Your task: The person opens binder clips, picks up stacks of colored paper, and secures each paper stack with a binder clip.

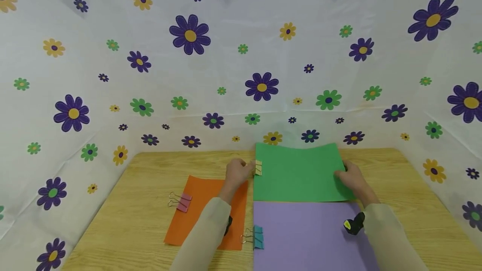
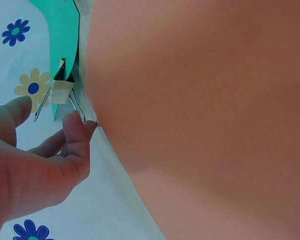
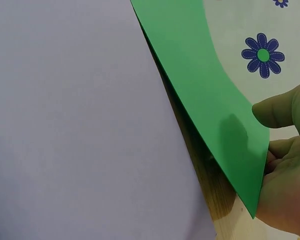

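Note:
A pale yellow binder clip (image 1: 258, 167) is clamped on the left edge of a green sheet (image 1: 297, 175). Beside the clip is my left hand (image 1: 238, 172); in the left wrist view, its thumb and bent fingers stand apart around the splayed handles. My right hand (image 1: 354, 179) holds the sheet's right edge, fingers curled beneath and thumb above, its shadow falling on the paper. In the right wrist view the sheet's near corner is raised off the table. Toward me lies a purple sheet (image 1: 301, 229) with a teal binder clip (image 1: 258, 237) on its left edge.
An orange sheet (image 1: 205, 198) with a pink binder clip (image 1: 183, 203) lies on the wooden table (image 1: 124, 221), partly under my left forearm. A white flower-patterned sheet (image 1: 226, 66) hangs behind the table and along both sides.

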Available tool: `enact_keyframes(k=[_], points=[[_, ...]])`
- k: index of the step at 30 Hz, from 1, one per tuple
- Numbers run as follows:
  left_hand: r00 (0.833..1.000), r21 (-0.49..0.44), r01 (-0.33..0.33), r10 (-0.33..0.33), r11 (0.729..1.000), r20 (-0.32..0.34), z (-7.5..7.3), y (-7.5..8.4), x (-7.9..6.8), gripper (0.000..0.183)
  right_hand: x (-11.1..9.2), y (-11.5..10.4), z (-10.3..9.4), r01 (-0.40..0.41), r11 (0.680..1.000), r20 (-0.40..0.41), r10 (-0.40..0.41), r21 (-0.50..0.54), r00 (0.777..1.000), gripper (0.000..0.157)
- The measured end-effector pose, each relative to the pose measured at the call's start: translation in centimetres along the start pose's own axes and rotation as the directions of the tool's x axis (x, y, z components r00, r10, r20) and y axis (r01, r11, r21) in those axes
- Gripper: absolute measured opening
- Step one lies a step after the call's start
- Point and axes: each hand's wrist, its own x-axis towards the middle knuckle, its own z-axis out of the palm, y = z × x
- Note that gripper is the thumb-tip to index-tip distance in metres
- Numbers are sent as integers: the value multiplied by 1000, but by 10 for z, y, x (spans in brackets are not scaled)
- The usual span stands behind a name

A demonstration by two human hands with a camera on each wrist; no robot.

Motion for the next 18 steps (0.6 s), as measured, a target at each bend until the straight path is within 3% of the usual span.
enact_keyframes(k=[5,10,18], points=[[1000,24,-2,2,1000,20,-1,0,-4,35,-1,2,-2,4,1000,2,-4,-19,1000,67],[998,21,8,-9,1000,66,-3,1,-6,48,-4,4,-7,-12,1000,54,12,-3,998,72],[995,3,-30,29,1000,100,-13,5,-9,53,-11,7,-15,82,997,84,-82,2,993,76]])
